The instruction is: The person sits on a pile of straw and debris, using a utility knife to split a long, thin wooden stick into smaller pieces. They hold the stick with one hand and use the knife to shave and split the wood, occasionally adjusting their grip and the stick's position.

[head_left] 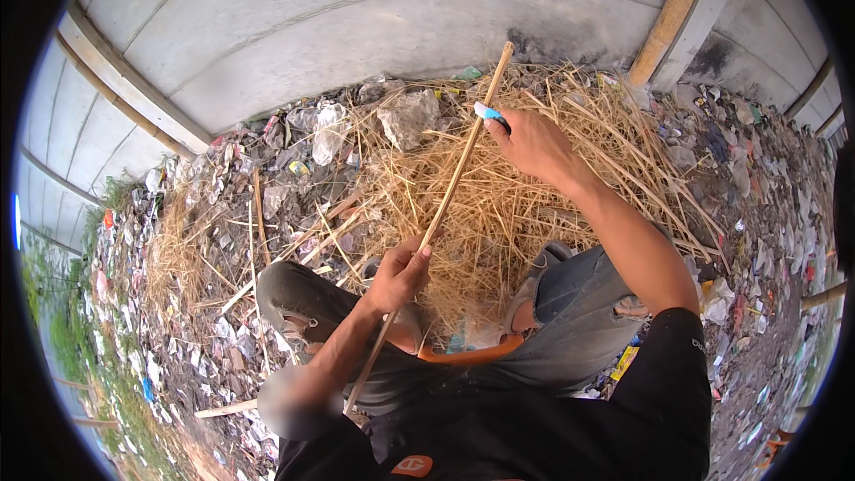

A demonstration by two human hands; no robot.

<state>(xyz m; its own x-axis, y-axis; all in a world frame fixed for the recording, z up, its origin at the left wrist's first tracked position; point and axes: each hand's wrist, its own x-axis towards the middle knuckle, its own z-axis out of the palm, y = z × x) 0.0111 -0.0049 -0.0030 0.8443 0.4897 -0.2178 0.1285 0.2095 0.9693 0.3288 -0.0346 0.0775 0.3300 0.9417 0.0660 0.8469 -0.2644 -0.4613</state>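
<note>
A long, thin bamboo stick slants up and away across the middle, from beside my lap toward the grey wall. My left hand is closed around it below its middle. Farther up, my right hand grips a small blue-and-black cutter knife. Its pale end lies against the stick near the far tip; my fingers hide most of the handle. Beneath the stick spreads a heap of straw-coloured shavings, between and beyond my feet.
Several split bamboo strips lie left of my knee, and more on the heap's right. A pale rock sits by the concrete wall. Plastic litter covers the ground. An orange seat edge shows beneath me.
</note>
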